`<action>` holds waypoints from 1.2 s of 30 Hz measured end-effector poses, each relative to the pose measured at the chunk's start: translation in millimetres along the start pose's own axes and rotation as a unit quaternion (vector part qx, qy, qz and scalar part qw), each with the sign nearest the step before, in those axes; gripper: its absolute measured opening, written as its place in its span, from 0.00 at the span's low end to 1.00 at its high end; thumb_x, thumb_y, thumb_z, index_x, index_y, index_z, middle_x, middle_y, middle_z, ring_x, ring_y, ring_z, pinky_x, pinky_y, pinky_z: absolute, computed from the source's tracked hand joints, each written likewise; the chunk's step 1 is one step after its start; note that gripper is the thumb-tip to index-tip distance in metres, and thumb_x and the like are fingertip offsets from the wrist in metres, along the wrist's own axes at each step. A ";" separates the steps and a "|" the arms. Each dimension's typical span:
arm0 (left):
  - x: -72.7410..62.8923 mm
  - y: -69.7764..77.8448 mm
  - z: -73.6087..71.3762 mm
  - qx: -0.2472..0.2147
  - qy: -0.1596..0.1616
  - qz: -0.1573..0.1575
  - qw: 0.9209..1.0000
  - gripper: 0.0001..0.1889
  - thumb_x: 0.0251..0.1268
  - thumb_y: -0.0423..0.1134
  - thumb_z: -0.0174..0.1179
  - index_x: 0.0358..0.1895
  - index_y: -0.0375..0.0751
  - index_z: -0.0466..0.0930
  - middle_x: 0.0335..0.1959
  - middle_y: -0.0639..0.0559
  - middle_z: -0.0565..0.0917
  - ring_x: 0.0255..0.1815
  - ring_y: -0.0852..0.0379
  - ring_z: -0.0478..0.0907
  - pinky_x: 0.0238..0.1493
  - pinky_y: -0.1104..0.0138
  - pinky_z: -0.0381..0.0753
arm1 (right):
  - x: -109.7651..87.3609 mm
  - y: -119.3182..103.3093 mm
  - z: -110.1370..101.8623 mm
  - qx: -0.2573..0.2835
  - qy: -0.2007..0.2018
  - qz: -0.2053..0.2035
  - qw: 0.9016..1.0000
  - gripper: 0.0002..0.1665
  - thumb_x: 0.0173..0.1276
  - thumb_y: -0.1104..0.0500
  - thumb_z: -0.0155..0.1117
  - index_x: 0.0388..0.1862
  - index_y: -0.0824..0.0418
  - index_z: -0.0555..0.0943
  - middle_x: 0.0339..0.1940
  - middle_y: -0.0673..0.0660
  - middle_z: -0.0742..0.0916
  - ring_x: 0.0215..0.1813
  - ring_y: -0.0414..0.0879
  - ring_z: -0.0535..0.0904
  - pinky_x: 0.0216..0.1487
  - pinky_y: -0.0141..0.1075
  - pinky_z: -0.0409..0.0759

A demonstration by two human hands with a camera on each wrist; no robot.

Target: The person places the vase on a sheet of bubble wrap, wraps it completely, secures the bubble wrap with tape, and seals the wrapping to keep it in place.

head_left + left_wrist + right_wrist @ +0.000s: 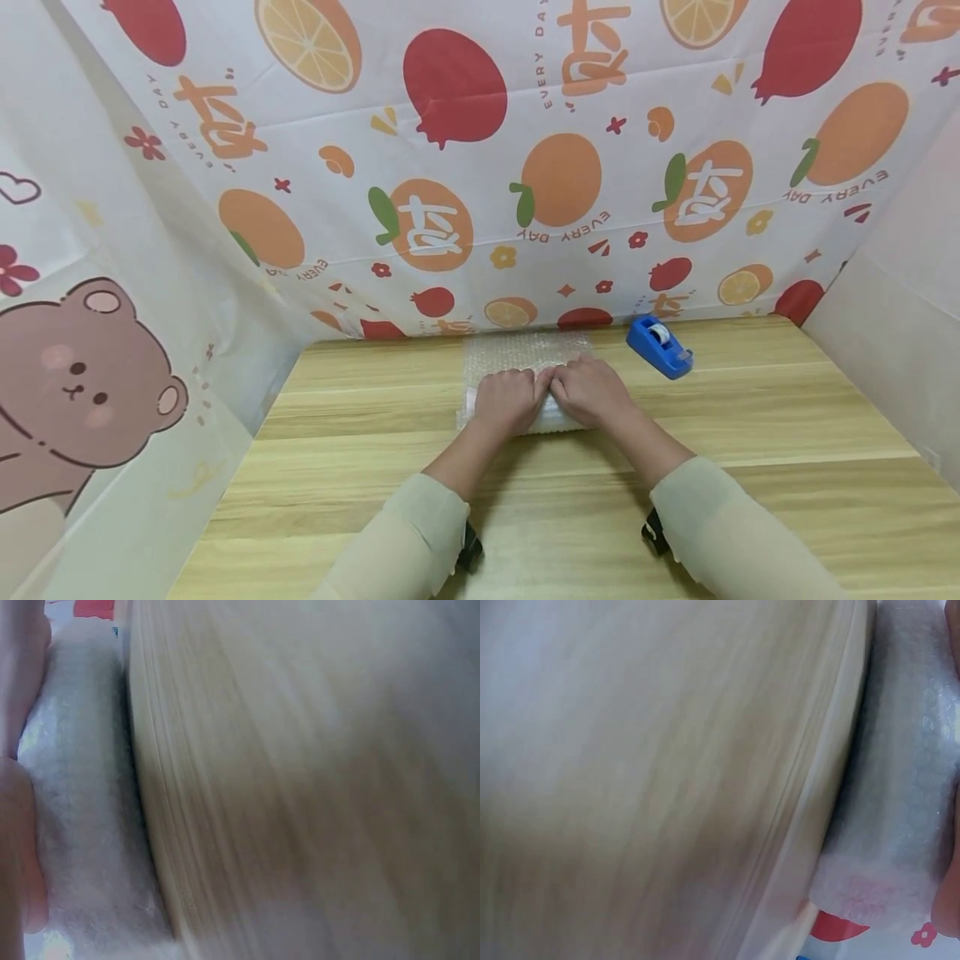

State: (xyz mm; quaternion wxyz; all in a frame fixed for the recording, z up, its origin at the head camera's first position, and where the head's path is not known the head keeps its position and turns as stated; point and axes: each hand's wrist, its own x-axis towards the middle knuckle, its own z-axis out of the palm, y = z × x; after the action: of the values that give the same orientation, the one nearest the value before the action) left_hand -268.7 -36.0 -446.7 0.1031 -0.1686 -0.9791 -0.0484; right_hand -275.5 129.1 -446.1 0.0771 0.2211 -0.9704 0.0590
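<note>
A sheet of clear bubble wrap (495, 354) lies at the back middle of the wooden table. Its near part forms a thick bundle, seen as a long rounded shape in the left wrist view (90, 795) and the right wrist view (892, 772). What is inside cannot be made out. My left hand (508, 402) grips the bundle from above with curled fingers. Beside it, my right hand (591, 390) holds the same bundle, and the two thumbs meet in the middle. The fingertips are hidden behind the hands.
To the right of the bubble wrap stands a blue tape dispenser (660, 346) with a roll of tape, close to the table's back edge. A fruit-print cloth (487, 192) hangs directly behind the wooden table (360, 467). Another cloth with a bear print (90, 375) hangs at the left.
</note>
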 end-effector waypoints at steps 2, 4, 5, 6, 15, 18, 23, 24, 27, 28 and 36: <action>0.0 0.5 0.0 -0.003 -0.007 -0.004 1.000 0.37 0.78 0.63 0.24 0.23 0.45 0.77 0.24 0.48 0.83 0.29 0.46 0.84 0.26 0.57 0.77 | 0.9 -1.0 0.1 0.016 -0.014 0.022 1.000 0.27 0.77 0.47 0.39 0.51 0.57 0.85 0.45 0.55 0.88 0.49 0.52 0.82 0.55 0.47 0.78; 0.1 1.0 0.3 -0.002 -0.008 -0.007 1.000 0.37 0.78 0.62 0.24 0.24 0.45 0.77 0.25 0.48 0.83 0.30 0.46 0.84 0.27 0.56 0.77 | 1.8 -2.5 -0.1 0.032 -0.024 0.048 0.998 0.28 0.78 0.46 0.38 0.53 0.55 0.84 0.46 0.55 0.88 0.50 0.53 0.83 0.54 0.48 0.79; 0.1 1.1 0.5 -0.001 -0.008 -0.008 1.000 0.37 0.78 0.61 0.24 0.24 0.44 0.78 0.25 0.48 0.84 0.31 0.46 0.84 0.28 0.56 0.78 | 2.3 -3.4 -0.3 0.041 -0.028 0.060 0.997 0.28 0.78 0.46 0.37 0.53 0.55 0.84 0.46 0.55 0.88 0.49 0.53 0.83 0.53 0.48 0.79; 0.3 1.3 0.5 0.000 -0.011 -0.009 1.000 0.37 0.79 0.60 0.24 0.25 0.44 0.78 0.26 0.48 0.84 0.31 0.46 0.84 0.29 0.56 0.78 | 2.7 -3.8 -0.5 0.046 -0.032 0.068 0.996 0.28 0.78 0.45 0.37 0.53 0.55 0.84 0.47 0.55 0.88 0.50 0.53 0.83 0.53 0.49 0.79; 5.3 2.6 -0.1 -0.012 -0.056 -0.035 0.998 0.34 0.78 0.55 0.27 0.33 0.43 0.84 0.38 0.48 0.88 0.39 0.45 0.85 0.35 0.52 0.80 | 8.3 -4.2 -0.6 0.073 -0.056 0.117 0.989 0.32 0.78 0.43 0.36 0.49 0.58 0.85 0.46 0.57 0.88 0.45 0.53 0.83 0.50 0.50 0.80; 7.0 3.1 -0.2 -0.020 -0.068 -0.045 0.996 0.34 0.77 0.56 0.26 0.36 0.43 0.85 0.41 0.48 0.88 0.42 0.45 0.85 0.37 0.52 0.80 | 8.5 -4.6 -1.3 0.073 -0.049 0.119 0.989 0.31 0.78 0.44 0.36 0.44 0.58 0.86 0.42 0.56 0.88 0.40 0.52 0.82 0.46 0.49 0.80; 9.8 3.8 -1.3 -0.027 -0.074 -0.051 0.996 0.34 0.77 0.56 0.26 0.37 0.43 0.85 0.41 0.48 0.87 0.42 0.46 0.84 0.36 0.52 0.81 | 9.3 -4.2 -3.0 0.071 -0.038 0.120 0.990 0.30 0.78 0.45 0.37 0.39 0.57 0.86 0.37 0.54 0.87 0.37 0.51 0.81 0.41 0.48 0.80; 10.2 3.9 -1.5 -0.027 -0.073 -0.052 0.996 0.34 0.77 0.56 0.27 0.36 0.43 0.84 0.41 0.48 0.87 0.42 0.46 0.84 0.35 0.52 0.80 | 9.4 -4.0 -3.2 0.071 -0.037 0.120 0.990 0.30 0.78 0.45 0.37 0.39 0.57 0.86 0.37 0.54 0.87 0.37 0.50 0.81 0.41 0.48 0.80; 10.3 3.9 -1.8 -0.028 -0.071 -0.055 0.996 0.34 0.77 0.56 0.27 0.32 0.43 0.84 0.39 0.47 0.87 0.40 0.46 0.84 0.35 0.52 0.80 | 9.4 -3.7 -3.7 0.071 -0.037 0.119 0.990 0.30 0.78 0.45 0.37 0.38 0.56 0.86 0.37 0.54 0.87 0.36 0.50 0.81 0.41 0.47 0.80; 10.0 3.7 -1.6 -0.029 -0.069 -0.056 0.996 0.33 0.77 0.56 0.28 0.31 0.43 0.83 0.39 0.46 0.87 0.39 0.46 0.84 0.34 0.53 0.80 | 9.3 -3.8 -3.6 0.072 -0.038 0.119 0.990 0.30 0.78 0.45 0.37 0.38 0.56 0.86 0.36 0.54 0.87 0.36 0.50 0.81 0.41 0.47 0.80; 8.2 3.3 1.4 -0.024 -0.054 -0.054 0.997 0.32 0.77 0.54 0.29 0.25 0.44 0.80 0.34 0.46 0.87 0.35 0.46 0.84 0.29 0.54 0.78 | 8.7 -4.2 -2.7 0.074 -0.044 0.123 0.989 0.30 0.77 0.44 0.37 0.36 0.56 0.86 0.34 0.54 0.86 0.34 0.49 0.79 0.40 0.45 0.80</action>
State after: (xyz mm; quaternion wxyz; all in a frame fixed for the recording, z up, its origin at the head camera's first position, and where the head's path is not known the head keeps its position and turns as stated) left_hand -275.4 -30.1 -446.1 0.0429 -0.1201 -0.9895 -0.0679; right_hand -281.1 122.2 -441.5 0.0101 0.1072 -0.9856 0.1304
